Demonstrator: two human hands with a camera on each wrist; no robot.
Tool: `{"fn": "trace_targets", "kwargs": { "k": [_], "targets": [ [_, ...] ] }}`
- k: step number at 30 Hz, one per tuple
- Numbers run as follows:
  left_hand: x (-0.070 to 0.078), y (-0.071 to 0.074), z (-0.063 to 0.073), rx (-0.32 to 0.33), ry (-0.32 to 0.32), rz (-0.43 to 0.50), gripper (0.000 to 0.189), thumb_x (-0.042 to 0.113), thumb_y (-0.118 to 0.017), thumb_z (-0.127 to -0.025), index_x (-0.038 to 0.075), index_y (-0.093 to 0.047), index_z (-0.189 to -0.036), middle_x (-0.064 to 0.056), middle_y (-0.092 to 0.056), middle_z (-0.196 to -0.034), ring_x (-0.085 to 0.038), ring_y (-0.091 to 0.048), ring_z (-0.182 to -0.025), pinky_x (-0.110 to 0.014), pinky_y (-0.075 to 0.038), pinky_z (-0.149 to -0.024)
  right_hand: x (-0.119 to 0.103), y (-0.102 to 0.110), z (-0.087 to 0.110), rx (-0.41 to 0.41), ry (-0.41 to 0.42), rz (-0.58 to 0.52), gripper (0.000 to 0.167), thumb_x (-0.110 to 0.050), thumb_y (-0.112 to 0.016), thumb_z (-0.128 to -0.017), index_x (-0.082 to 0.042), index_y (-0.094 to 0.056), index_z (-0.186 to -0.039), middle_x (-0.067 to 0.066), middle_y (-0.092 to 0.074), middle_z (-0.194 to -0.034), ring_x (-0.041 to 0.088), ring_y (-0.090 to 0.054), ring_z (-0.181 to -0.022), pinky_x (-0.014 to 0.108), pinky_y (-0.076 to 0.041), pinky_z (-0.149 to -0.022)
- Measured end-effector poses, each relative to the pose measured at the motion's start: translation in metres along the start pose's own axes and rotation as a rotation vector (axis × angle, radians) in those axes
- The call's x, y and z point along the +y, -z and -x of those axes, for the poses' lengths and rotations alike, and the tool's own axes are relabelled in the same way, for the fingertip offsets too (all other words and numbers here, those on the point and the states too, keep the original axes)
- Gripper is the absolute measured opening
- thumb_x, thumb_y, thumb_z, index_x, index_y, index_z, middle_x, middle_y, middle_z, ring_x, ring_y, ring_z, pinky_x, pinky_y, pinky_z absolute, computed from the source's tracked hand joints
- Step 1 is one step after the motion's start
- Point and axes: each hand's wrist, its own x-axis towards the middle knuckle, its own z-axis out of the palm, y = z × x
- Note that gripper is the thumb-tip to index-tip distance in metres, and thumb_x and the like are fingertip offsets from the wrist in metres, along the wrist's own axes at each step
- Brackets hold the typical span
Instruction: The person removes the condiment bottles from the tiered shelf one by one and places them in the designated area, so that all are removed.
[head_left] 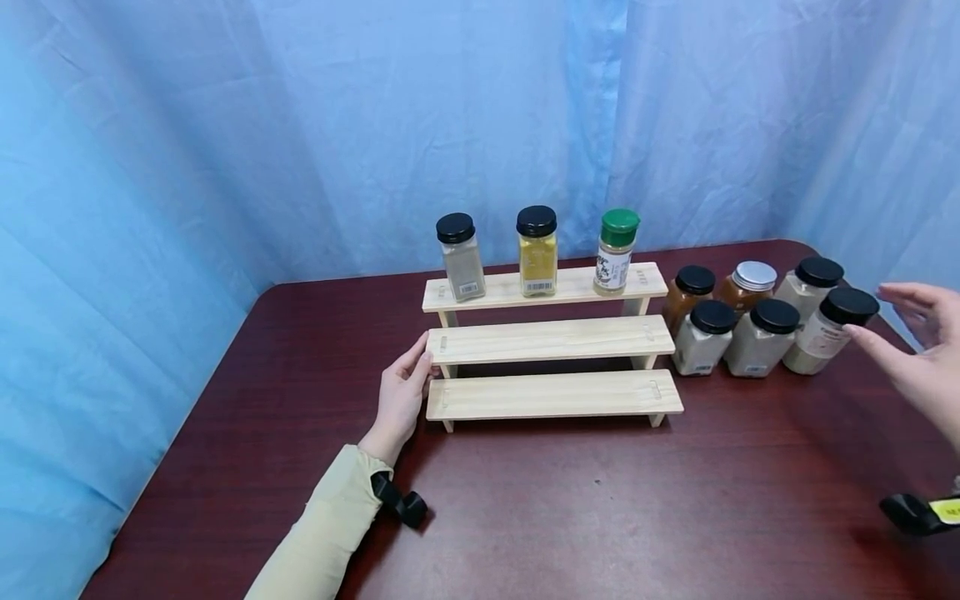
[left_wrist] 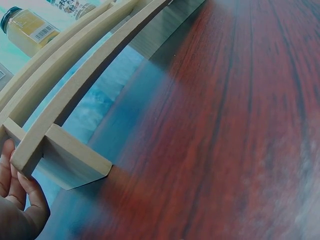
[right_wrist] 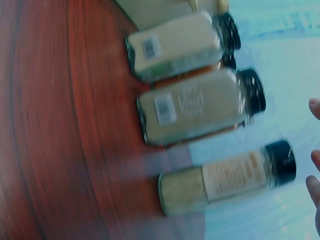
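Note:
A three-tier wooden spice rack (head_left: 555, 396) stands on the table. At its left end my left hand (head_left: 401, 396) holds the middle tier, with the fingertips at the board's edge. The left wrist view shows the thumb and fingers (left_wrist: 35, 197) of that hand around a board end. My right hand (head_left: 930, 337) is spread beside a round spice jar (head_left: 821, 333) with a black lid and a white label. Nothing is in its grasp, and the thumb comes close to the lid. In the right wrist view the fingertips (right_wrist: 314, 187) show past the lid of this jar.
Along the top tier stand a grey-powder jar (head_left: 463, 267), a yellow-powder jar (head_left: 537, 258) and a green-capped shaker (head_left: 615, 254). Several more spice jars cluster right of the rack, including a silver-lidded one (head_left: 750, 279). Blue curtains (head_left: 450, 125) hang behind the table.

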Motion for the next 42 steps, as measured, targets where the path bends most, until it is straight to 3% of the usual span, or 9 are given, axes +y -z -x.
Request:
{"fn": "trace_targets", "kwargs": {
  "k": [2, 6, 11, 21, 25, 29, 36, 42],
  "targets": [
    [0.000, 0.000, 0.000, 0.001, -0.001, -0.006, 0.042, 0.009, -0.049, -0.099, 0.004, -0.045, -0.141, 0.012, -0.059, -0.077, -0.002, -0.052, -0.069, -0.018, -0.034, -0.057, -0.019, -0.001, 0.003, -0.009, 0.023, -0.019, 0.051, -0.004, -0.061, -0.090, -0.017, -0.047, -0.138, -0.028, -0.042, -0.122, -0.011, -0.039, -0.122, 0.015, -0.024, -0.110],
    [0.001, -0.001, 0.000, 0.002, 0.002, -0.011, 0.042, 0.010, -0.049, -0.099, 0.006, -0.045, -0.141, 0.009, -0.058, -0.075, -0.002, -0.051, -0.069, -0.018, -0.033, -0.057, -0.055, -0.005, 0.008, -0.076, 0.001, -0.034, 0.054, 0.003, -0.061, -0.088, -0.014, -0.047, -0.138, -0.030, -0.040, -0.119, -0.014, -0.040, -0.118, 0.005, -0.028, -0.101],
    [0.000, -0.001, 0.000, -0.005, 0.002, -0.012, 0.043, 0.010, -0.048, -0.099, 0.005, -0.044, -0.141, 0.012, -0.059, -0.077, -0.002, -0.052, -0.070, -0.017, -0.034, -0.057, -0.074, -0.013, 0.008, -0.146, 0.041, -0.093, 0.054, 0.008, -0.061, -0.086, -0.009, -0.048, -0.136, -0.025, -0.042, -0.123, -0.014, -0.042, -0.115, -0.002, -0.033, -0.087],
    [0.001, -0.002, 0.001, 0.003, -0.007, 0.008, 0.043, 0.009, -0.048, -0.099, 0.005, -0.044, -0.141, 0.014, -0.061, -0.083, -0.003, -0.053, -0.071, -0.017, -0.034, -0.057, -0.096, -0.039, 0.005, -0.167, 0.185, -0.273, 0.053, 0.022, -0.061, -0.078, 0.005, -0.051, -0.127, -0.012, -0.052, -0.121, -0.002, -0.052, -0.115, 0.005, -0.039, -0.090],
    [0.000, -0.002, 0.001, 0.011, -0.008, -0.001, 0.042, 0.010, -0.048, -0.099, 0.004, -0.044, -0.141, 0.005, -0.065, -0.101, -0.002, -0.054, -0.073, -0.015, -0.038, -0.059, -0.101, -0.050, 0.004, -0.173, 0.215, -0.341, 0.054, 0.024, -0.060, -0.077, 0.002, -0.054, -0.126, -0.008, -0.053, -0.121, 0.001, -0.055, -0.112, 0.008, -0.042, -0.091],
    [0.000, -0.001, 0.001, 0.021, 0.004, -0.004, 0.041, 0.010, -0.049, -0.099, 0.006, -0.046, -0.140, -0.003, -0.063, -0.113, -0.002, -0.055, -0.075, -0.015, -0.041, -0.062, -0.106, -0.059, 0.004, -0.192, 0.211, -0.349, 0.053, 0.023, -0.059, -0.078, 0.003, -0.052, -0.127, -0.011, -0.052, -0.121, 0.000, -0.055, -0.111, 0.008, -0.043, -0.089],
    [0.000, 0.000, 0.001, 0.013, 0.011, -0.026, 0.042, 0.012, -0.049, -0.099, 0.008, -0.046, -0.141, 0.000, -0.064, -0.110, -0.001, -0.055, -0.074, -0.016, -0.039, -0.062, -0.116, -0.074, 0.002, -0.212, 0.184, -0.492, 0.051, 0.025, -0.056, -0.079, 0.006, -0.052, -0.126, -0.001, -0.055, -0.120, 0.005, -0.057, -0.110, 0.011, -0.044, -0.090],
    [-0.001, 0.000, 0.000, 0.011, -0.005, -0.024, 0.042, 0.012, -0.049, -0.099, 0.006, -0.045, -0.141, 0.007, -0.064, -0.102, -0.001, -0.054, -0.073, -0.017, -0.038, -0.061, -0.125, -0.085, -0.004, -0.241, 0.169, -0.410, 0.052, 0.019, -0.061, -0.080, 0.002, -0.050, -0.128, -0.009, -0.052, -0.121, 0.000, -0.054, -0.111, 0.009, -0.042, -0.090]
  ]
}}
